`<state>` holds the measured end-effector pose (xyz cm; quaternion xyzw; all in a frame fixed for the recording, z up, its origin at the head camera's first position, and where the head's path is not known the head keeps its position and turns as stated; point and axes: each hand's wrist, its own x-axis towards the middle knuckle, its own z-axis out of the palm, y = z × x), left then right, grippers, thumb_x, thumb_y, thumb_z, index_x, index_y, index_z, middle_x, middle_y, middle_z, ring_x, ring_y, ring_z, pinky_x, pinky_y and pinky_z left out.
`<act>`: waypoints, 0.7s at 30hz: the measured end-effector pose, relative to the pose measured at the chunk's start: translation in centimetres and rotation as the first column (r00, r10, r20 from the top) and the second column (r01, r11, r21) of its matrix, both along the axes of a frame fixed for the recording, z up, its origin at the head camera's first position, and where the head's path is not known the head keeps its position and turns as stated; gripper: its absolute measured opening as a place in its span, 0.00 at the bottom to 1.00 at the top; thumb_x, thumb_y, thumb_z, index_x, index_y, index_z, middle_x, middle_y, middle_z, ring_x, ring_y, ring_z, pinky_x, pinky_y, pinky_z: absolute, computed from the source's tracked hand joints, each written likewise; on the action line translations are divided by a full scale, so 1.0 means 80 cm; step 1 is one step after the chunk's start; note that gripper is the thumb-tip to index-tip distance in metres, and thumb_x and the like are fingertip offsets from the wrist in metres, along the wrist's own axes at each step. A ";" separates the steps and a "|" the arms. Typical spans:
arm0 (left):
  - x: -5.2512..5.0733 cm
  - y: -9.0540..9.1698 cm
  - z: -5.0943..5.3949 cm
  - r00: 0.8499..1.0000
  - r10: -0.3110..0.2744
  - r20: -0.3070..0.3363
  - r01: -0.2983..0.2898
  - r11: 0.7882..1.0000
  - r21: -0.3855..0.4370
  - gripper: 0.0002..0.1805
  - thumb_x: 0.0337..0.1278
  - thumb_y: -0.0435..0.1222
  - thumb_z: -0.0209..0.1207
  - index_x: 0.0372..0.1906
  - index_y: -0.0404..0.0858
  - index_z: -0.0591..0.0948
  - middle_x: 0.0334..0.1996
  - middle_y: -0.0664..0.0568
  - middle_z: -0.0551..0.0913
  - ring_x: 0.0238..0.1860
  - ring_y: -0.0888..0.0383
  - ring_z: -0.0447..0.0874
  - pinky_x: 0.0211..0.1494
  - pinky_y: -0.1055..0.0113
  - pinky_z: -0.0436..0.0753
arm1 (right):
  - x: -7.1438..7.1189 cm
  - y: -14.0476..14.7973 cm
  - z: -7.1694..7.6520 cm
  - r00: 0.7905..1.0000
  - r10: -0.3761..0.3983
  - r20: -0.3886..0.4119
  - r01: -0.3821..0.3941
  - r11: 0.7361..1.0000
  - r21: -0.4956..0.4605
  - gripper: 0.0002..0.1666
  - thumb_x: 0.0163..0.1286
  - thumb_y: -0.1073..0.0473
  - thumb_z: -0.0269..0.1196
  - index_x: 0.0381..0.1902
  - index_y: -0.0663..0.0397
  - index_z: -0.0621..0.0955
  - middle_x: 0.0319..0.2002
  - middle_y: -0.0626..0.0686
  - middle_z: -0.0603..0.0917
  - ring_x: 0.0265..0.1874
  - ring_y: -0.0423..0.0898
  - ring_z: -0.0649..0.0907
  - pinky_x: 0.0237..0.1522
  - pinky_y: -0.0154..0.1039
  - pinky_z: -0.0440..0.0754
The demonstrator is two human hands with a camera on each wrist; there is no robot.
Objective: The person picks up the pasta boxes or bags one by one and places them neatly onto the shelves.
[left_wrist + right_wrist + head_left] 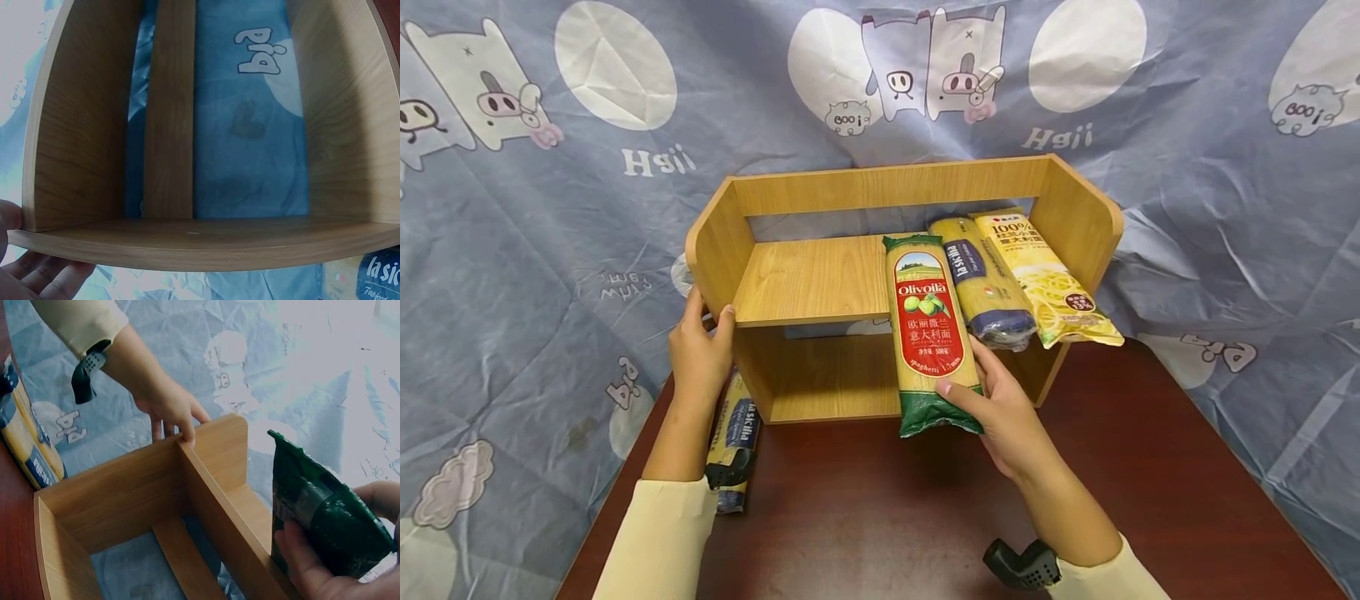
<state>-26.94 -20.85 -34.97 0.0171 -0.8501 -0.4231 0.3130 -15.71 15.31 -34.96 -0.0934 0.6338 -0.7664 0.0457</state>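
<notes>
A red-labelled spaghetti packet with green ends is held by my right hand, its thumb over the front near the lower end. The packet's far end lies over the upper board of a small wooden shelf, and its near end juts past the front edge. My left hand grips the shelf's left side panel, thumb on one face and fingers on the other, as the left wrist view shows. In the right wrist view the packet's green end sits between thumb and fingers.
To the right on the upper board lie a blue-banded pasta packet and a yellow pasta bag, both jutting over the front. Another blue-labelled pasta packet lies on the dark red table, left of the shelf. A patterned cloth hangs behind.
</notes>
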 end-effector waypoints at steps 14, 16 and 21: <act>-0.001 -0.001 0.000 1.000 0.000 -0.008 0.000 1.000 -0.002 0.23 0.71 0.39 0.57 0.68 0.46 0.73 0.60 0.39 0.83 0.56 0.38 0.86 0.57 0.43 0.85 | 0.015 -0.006 0.006 0.978 0.079 -0.192 -0.088 0.995 -0.039 0.54 0.68 0.73 0.59 0.83 0.48 0.45 0.80 0.57 0.51 0.66 0.37 0.75 0.62 0.30 0.80; -0.001 -0.001 0.001 1.000 -0.002 -0.007 0.002 1.000 -0.002 0.23 0.71 0.39 0.57 0.68 0.46 0.73 0.61 0.39 0.83 0.56 0.39 0.86 0.57 0.43 0.85 | 0.012 -0.006 0.005 0.977 0.079 -0.197 -0.086 0.996 -0.024 0.53 0.68 0.74 0.59 0.83 0.48 0.48 0.78 0.59 0.54 0.64 0.38 0.78 0.60 0.30 0.82; 0.000 -0.001 -0.001 1.000 -0.004 0.005 0.004 1.000 -0.004 0.24 0.72 0.40 0.56 0.70 0.49 0.72 0.61 0.40 0.83 0.56 0.39 0.86 0.57 0.43 0.85 | -0.004 -0.009 0.001 0.988 -0.011 -0.154 0.023 0.997 0.075 0.47 0.70 0.70 0.60 0.81 0.43 0.55 0.75 0.57 0.60 0.62 0.40 0.78 0.57 0.28 0.82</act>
